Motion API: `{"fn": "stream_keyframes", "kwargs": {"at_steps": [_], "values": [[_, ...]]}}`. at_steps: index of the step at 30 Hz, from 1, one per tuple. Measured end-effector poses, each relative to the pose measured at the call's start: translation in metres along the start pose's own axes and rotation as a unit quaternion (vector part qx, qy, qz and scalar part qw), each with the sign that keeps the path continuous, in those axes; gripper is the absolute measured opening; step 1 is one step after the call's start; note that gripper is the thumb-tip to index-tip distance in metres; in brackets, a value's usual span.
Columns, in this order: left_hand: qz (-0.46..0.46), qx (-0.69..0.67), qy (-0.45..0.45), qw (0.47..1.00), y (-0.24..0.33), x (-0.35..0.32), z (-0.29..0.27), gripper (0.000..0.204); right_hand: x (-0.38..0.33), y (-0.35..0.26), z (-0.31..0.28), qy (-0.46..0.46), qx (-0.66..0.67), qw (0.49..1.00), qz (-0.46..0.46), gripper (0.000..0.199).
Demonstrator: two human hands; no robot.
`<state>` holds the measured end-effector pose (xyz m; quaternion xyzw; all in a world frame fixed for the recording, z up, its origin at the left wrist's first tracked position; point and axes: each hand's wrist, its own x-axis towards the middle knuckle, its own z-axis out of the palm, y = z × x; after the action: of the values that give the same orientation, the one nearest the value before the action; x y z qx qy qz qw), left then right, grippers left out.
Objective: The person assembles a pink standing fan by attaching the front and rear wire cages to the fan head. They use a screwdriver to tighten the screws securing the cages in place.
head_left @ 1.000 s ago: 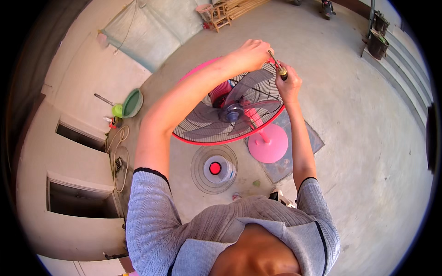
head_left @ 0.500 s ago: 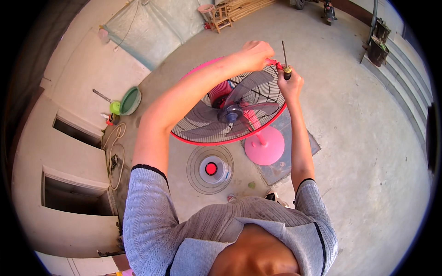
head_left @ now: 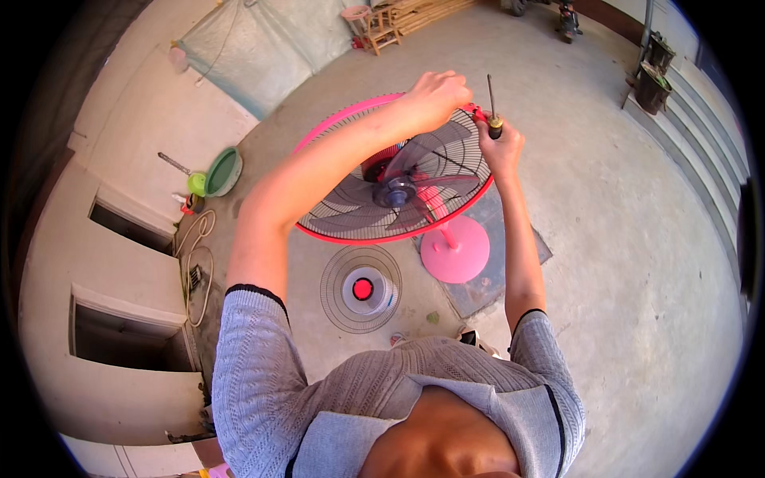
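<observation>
The left hand is closed over the far rim of the pink standing fan, which stands on concrete floor just beyond the person. Just right of it, the right hand grips a screwdriver, shaft pointing away. A detached wire grille lies nearer, left of the fan's round base.

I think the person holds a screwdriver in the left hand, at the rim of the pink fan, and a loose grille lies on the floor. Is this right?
Not quite. The head view shows the screwdriver in the right hand, not the left. The left hand rests on the rim of the pink fan, and a loose grille does lie on the floor.
</observation>
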<state>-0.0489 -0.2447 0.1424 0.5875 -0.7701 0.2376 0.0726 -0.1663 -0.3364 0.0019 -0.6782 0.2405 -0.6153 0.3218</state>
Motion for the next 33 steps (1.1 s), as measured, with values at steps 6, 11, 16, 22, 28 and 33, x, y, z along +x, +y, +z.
{"fn": "stream_keyframes", "kwargs": {"at_steps": [6,11,16,22,28,33], "values": [[-0.057,0.027,0.018,0.998,0.001,-0.018,-0.017,0.018,-0.001,-0.001,0.001,0.009,-0.022,1.000,0.002,0.015],[-0.096,0.055,0.014,0.994,0.008,-0.022,-0.032,0.023,0.000,0.000,0.000,0.005,-0.010,1.000,0.010,0.015],[-0.094,0.015,0.025,0.995,0.001,-0.019,-0.030,0.026,0.001,-0.003,0.000,-0.002,-0.012,1.000,0.007,0.016],[-0.186,-0.080,-0.049,0.978,-0.007,-0.008,-0.033,0.025,0.000,-0.001,-0.002,-0.019,-0.026,0.999,0.016,0.017],[-0.093,-0.068,0.001,0.993,-0.001,-0.040,-0.035,0.037,-0.004,0.001,-0.003,0.003,0.006,1.000,0.001,0.019],[-0.200,0.042,0.097,0.974,-0.007,-0.106,-0.060,0.044,-0.006,0.001,-0.014,-0.068,-0.047,0.996,0.046,0.031]]}}
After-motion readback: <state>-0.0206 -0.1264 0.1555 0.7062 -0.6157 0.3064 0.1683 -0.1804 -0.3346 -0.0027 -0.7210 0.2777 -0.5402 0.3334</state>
